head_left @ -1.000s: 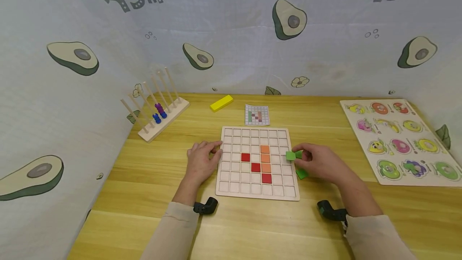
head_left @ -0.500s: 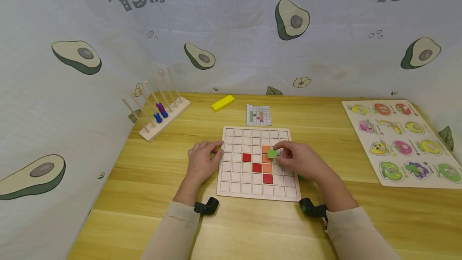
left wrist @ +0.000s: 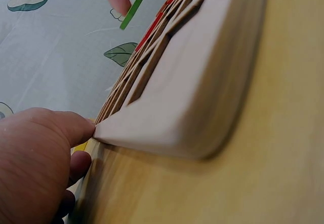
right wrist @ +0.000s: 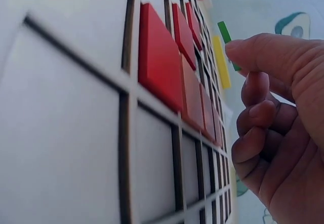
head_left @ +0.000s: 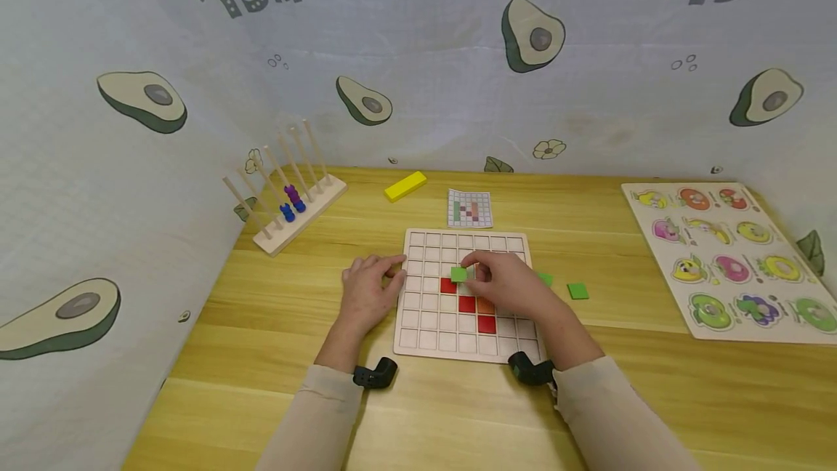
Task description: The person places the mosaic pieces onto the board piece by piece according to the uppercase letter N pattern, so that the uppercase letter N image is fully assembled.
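Observation:
A square wooden grid board (head_left: 428, 338) lies on the table in the head view. Its cells hold 3 red tiles (head_left: 487, 324) and several orange tiles, one orange tile (head_left: 485, 306) showing beside my right hand. Between thumb and index finger, my right hand (head_left: 513, 286) pinches a green tile (head_left: 458, 275) above the board, near the uppermost red tile. The right wrist view shows this green tile (right wrist: 224, 31) held on edge, apart from the board. My left hand (head_left: 368, 293) touches the board's left edge with its fingertips; in the left wrist view the index finger (left wrist: 76, 126) meets the board's corner.
Loose green tiles (head_left: 577, 291) lie right of the board. Behind it are a printed pattern card (head_left: 468, 209) and a yellow block (head_left: 405, 186). A peg rack with beads (head_left: 277, 240) stands back left; a fruit puzzle board (head_left: 706, 289) lies at right.
My right hand has carried the green tile leftward from the board's right side to over its middle, uncovering green tiles on the table. My left hand has stayed at the board's edge.

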Demonstrator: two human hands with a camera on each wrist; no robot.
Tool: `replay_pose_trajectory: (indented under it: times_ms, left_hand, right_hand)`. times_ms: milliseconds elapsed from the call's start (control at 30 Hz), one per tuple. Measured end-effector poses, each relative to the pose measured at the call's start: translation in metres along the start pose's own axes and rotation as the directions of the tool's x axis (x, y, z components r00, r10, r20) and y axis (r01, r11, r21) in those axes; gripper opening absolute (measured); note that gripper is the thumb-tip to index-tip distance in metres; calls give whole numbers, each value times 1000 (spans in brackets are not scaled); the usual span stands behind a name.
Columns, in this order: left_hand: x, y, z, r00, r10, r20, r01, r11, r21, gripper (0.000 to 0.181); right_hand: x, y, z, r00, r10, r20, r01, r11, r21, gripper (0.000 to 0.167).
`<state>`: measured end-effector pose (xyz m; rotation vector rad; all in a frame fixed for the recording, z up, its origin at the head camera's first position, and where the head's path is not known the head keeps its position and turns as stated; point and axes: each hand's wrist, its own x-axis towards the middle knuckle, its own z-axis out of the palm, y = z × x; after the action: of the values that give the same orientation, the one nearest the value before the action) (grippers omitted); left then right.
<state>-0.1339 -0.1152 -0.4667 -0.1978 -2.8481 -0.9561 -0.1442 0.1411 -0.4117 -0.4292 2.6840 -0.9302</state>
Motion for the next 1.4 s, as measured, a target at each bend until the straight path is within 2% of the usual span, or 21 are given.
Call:
replay_pose_trajectory:
  times_ms: [400, 700, 1067, 1400]
  left_hand:
    - [0, 1, -2, 1000, -9, 12, 9, 1000, 3, 32]
    - [0, 1, -2, 1000, -19, 17, 19, 1000, 6, 32]
    - [0, 1, -1, 1000, -10, 9, 10, 1000, 6, 31]
    - [0, 1, 0, 1000, -1, -7, 1, 1000, 6, 31]
  right_hand:
    - [26, -26, 17, 999, 35, 4, -35, 999, -40, 25]
    - [37, -30, 24, 998, 68, 10, -67, 995, -74, 26]
    - [37, -33, 23, 998, 60, 18, -58, 995, -86, 28]
    - [18, -20, 8, 996, 91, -17, -92, 994, -53, 30]
